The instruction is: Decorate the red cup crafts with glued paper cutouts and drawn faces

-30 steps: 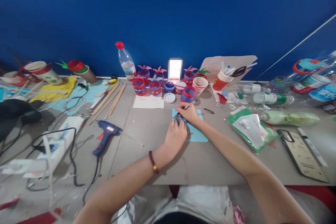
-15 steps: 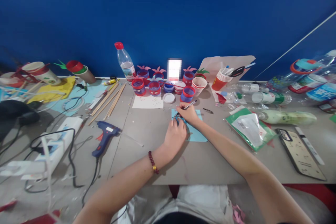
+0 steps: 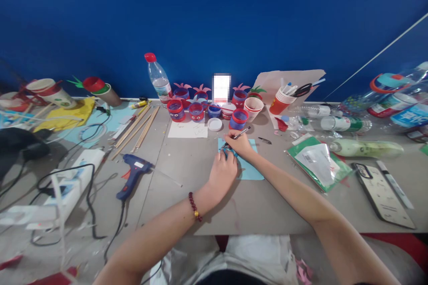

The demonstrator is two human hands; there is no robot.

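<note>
In the head view, a pen (image 3: pixel 241 133) is gripped by my right hand (image 3: pixel 239 144), its tip end down over a light blue sheet of paper (image 3: pixel 251 170). My left hand (image 3: pixel 224 169) rests on the left part of that sheet, right beside the right hand. Its fingers are bent and pressed together around something darker blue, too covered to make out. The pen's tip is hidden among the fingers. Just behind the hands stand a red-and-blue ring-shaped cup (image 3: pixel 238 120) and a round white lid (image 3: pixel 214 124).
Decorated red-and-blue cups (image 3: pixel 176 111) line the back near a plastic bottle (image 3: pixel 159 81). A hot glue gun (image 3: pixel 133 173), wooden sticks (image 3: pixel 143 130) and a power strip (image 3: pixel 78 182) lie left. Rightward are a green packet (image 3: pixel 317 162), a phone (image 3: pixel 381 196) and bottles (image 3: pixel 346 124).
Both hands keep the same place on the blue paper, and the pen is at nearly the same slant. The view has shifted very slightly.
</note>
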